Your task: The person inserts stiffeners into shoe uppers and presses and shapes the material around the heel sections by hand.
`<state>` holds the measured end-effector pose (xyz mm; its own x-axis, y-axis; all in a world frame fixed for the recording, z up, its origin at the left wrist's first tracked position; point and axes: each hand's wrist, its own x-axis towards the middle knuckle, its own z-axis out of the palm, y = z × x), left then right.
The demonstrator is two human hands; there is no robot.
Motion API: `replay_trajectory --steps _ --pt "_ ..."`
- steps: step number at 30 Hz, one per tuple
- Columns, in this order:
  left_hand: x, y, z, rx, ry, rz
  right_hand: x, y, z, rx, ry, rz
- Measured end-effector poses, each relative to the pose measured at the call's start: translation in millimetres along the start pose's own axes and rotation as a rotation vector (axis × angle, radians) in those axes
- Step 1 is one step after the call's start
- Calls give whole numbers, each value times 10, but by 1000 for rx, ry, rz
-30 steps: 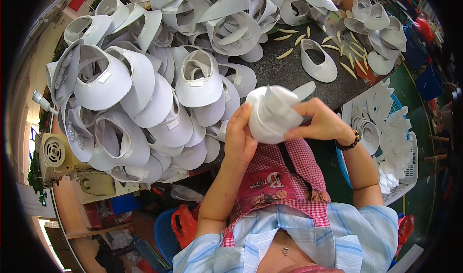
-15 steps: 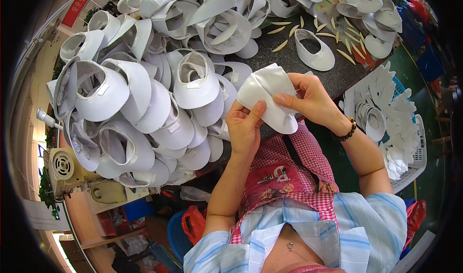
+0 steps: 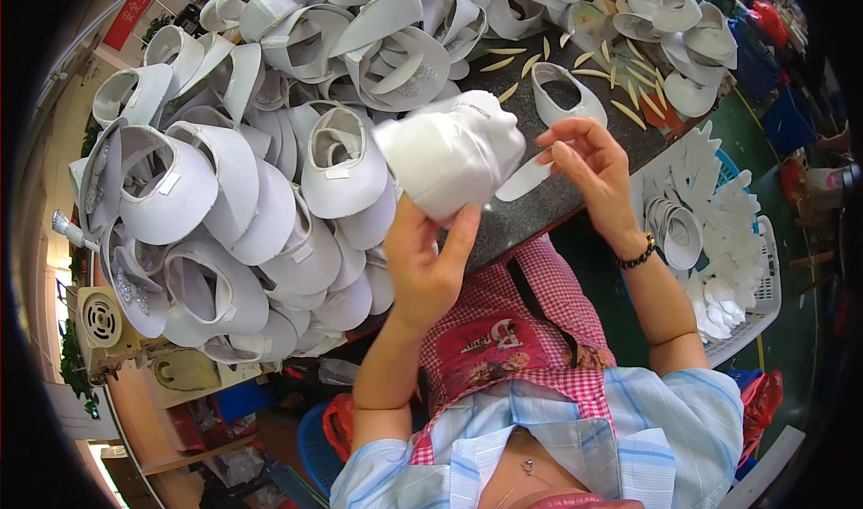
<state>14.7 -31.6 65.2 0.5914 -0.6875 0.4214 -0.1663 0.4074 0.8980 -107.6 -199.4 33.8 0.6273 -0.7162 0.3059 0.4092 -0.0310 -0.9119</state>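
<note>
My left hand holds a glossy white fabric piece by its lower edge, thumb and fingers on either side. The piece is soft, creased and partly blurred, and it hangs over the dark worktop. My right hand is off the piece, its fingers bent and apart. Just left of those fingertips is a flat white crescent strip, its upper end close to them; it looks as if it lies on the worktop. Beyond my right hand stands one white sun visor.
A tall heap of white sun visors fills the left and far side. Pale yellow crescent strips lie scattered at the far right, beside more stacked visors. A basket of white cut pieces stands to my right.
Both hands were on the white piece. My right hand has let go and moved right and down, while my left has swung the piece leftward. The white crescent strip has come into sight.
</note>
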Motion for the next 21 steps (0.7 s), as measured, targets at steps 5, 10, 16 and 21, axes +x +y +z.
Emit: replay_trajectory --steps 5,10,16,21 --pt "-166 -228 -98 765 -310 257 198 571 -500 -1105 -381 -314" --pt "-140 -366 -166 553 -210 -178 264 755 -451 -1211 -233 -372" --pt "69 -209 -186 488 -542 -470 219 -189 137 -825 -661 -448" --pt "0 -405 -395 674 -562 -200 196 3 -104 -855 -915 -96"
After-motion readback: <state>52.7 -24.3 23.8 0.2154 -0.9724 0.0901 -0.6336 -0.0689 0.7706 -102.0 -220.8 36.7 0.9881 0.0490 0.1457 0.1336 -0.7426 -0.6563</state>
